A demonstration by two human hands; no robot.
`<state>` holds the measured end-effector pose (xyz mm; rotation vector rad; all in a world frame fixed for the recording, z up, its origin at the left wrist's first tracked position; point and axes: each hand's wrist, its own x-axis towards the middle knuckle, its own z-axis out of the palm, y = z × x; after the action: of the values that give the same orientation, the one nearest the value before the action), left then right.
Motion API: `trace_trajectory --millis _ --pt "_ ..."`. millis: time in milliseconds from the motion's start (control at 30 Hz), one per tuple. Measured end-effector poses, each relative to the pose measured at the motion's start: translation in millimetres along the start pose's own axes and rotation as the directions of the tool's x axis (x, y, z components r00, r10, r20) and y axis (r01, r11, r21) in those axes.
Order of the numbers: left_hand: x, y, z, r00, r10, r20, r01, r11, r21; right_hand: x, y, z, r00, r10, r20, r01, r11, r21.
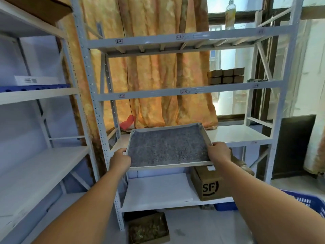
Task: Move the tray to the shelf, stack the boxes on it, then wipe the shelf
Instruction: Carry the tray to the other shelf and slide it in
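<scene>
A flat metal tray (167,146) lined with grey felt is held level in front of the white shelf board (237,133), its far end over the board's left part. My left hand (120,160) grips the tray's near left corner and my right hand (219,152) grips its near right edge. Several small brown boxes (226,76) stand stacked in two rows on the shelf level above, to the right. A dark cloth (255,80) lies beside them.
A brown SF carton (208,184) sits on the lower shelf under the tray. A second white rack (44,161) stands at the left. A blue crate (306,203) is at the right, a box of dried material (148,228) on the floor, a bottle (230,14) on the top shelf.
</scene>
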<state>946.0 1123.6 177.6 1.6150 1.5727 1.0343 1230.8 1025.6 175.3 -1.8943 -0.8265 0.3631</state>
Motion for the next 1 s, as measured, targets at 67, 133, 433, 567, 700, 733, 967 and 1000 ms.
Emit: trace_trajectory --millis 67,133,433,567,700,733,967,1000 --pt "14 7 12 0.999 0.032 -0.008 -0.033 0.999 -0.029 17 -3 -1 1.000 -0.020 -0.011 0.020 1.000 0.004" --pt "28 15 23 0.998 0.058 -0.030 -0.059 0.998 -0.033 32 -6 -1 0.999 -0.039 -0.023 0.039 0.999 0.010" --pt "125 64 64 0.976 0.160 -0.147 -0.184 0.969 -0.163 129 -43 16 0.987 -0.047 -0.151 0.054 0.998 0.043" --pt "184 81 77 0.977 0.158 -0.143 -0.188 0.957 -0.223 184 -69 39 0.978 -0.095 -0.187 0.102 0.994 0.028" --pt "253 95 83 0.986 0.135 -0.097 -0.159 0.933 -0.321 234 -101 64 0.967 -0.128 -0.218 0.133 0.991 0.007" --pt "269 98 83 0.989 0.122 -0.082 -0.143 0.932 -0.332 245 -109 69 0.965 -0.133 -0.225 0.139 0.990 0.011" --pt "349 125 91 0.987 0.143 -0.069 -0.159 0.901 -0.403 306 -143 94 0.953 -0.138 -0.268 0.151 0.988 0.028" --pt "357 130 92 0.988 0.141 -0.061 -0.154 0.892 -0.425 315 -145 97 0.956 -0.132 -0.261 0.150 0.987 0.051"
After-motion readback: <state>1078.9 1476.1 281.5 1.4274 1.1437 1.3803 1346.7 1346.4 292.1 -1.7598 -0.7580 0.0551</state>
